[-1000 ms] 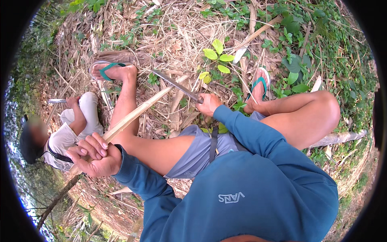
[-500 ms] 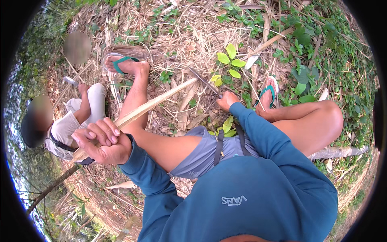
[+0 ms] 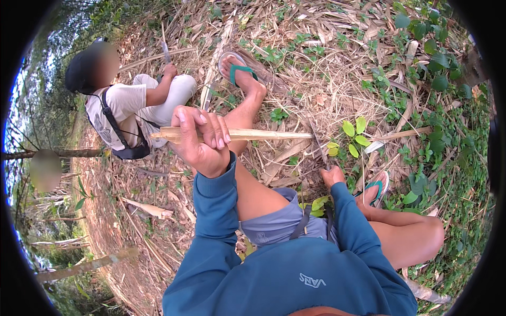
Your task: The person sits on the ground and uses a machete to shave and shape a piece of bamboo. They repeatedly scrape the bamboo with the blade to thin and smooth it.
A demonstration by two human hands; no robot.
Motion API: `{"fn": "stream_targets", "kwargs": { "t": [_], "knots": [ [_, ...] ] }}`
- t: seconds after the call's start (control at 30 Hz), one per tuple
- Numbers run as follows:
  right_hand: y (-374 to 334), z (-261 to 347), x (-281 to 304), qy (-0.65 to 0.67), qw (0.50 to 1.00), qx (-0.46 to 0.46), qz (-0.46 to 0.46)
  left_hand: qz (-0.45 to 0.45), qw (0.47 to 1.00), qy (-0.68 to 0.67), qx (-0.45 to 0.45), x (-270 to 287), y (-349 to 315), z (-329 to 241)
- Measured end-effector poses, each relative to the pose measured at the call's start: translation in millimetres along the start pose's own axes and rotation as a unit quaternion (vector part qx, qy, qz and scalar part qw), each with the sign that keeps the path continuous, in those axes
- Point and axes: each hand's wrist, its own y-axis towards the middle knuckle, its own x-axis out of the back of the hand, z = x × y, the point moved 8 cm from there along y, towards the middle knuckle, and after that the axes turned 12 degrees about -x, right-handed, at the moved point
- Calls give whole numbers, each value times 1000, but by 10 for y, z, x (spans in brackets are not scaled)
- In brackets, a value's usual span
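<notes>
My left hand point(image 3: 206, 141) is closed around a long pale strip of split wood or bamboo point(image 3: 266, 135), raised over my bent left leg. The strip runs nearly level across the view, its blunt end sticking out left of the hand. Its narrower right end meets the dark thin blade of a knife point(image 3: 318, 141). My right hand point(image 3: 333, 176), low near the ground between my legs, is closed on that knife's handle, most of which the fingers hide. The blade points away from me. Whether its edge bites into the strip I cannot tell.
At left a person point(image 3: 124, 105) in a pale shirt and black cap crouches, holding a bladed tool point(image 3: 165, 51). Dry leaves and straw cover the ground. A yellow-green seedling point(image 3: 356, 136) grows right of the knife. My sandalled feet point(image 3: 240, 69) flank the work; a branch point(image 3: 87, 265) lies lower left.
The view has swung left, showing more of the other person. The strip has gone from slanting up rightward to nearly level, its right end still at the blade. Both hands keep their hold.
</notes>
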Motion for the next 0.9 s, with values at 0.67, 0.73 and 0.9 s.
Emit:
{"fn": "stream_targets", "kwargs": {
  "t": [0.67, 0.73, 0.9],
  "knots": [
    [-429, 346, 251, 175, 983, -3, 60, 196, 977, -40, 78, -363, 249, 66],
    [-704, 540, 617, 164, 984, 60, 20, 223, 967, -50, 112, -543, -19, 150],
    [-1277, 1081, 965, 250, 945, 209, 12, 260, 957, -90, 96, -711, -202, 118]
  ]
}}
